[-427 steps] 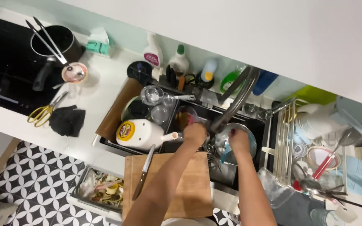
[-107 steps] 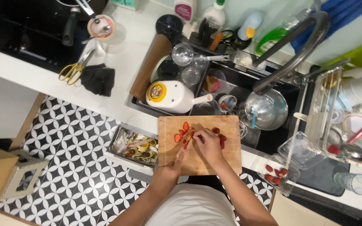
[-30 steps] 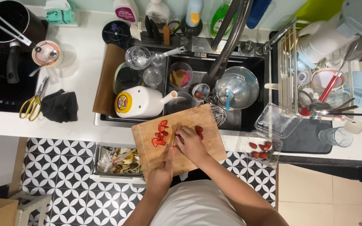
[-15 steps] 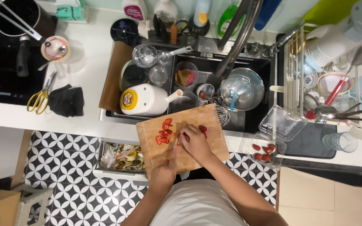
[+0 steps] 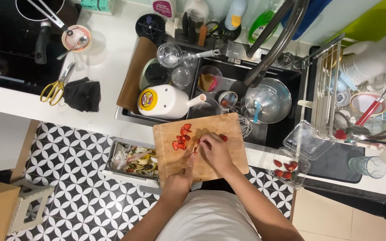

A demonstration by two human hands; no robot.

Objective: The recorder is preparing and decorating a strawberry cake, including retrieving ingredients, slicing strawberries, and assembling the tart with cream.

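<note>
Red strawberry slices (image 5: 181,137) lie on wooden cutting board (image 5: 228,129).

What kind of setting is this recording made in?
A home kitchen, most likely. A sink full of dishes sits beside a black cooktop, a dish rack stands to the side, and both hands work over strawberry slices on a wooden cutting board.
</note>
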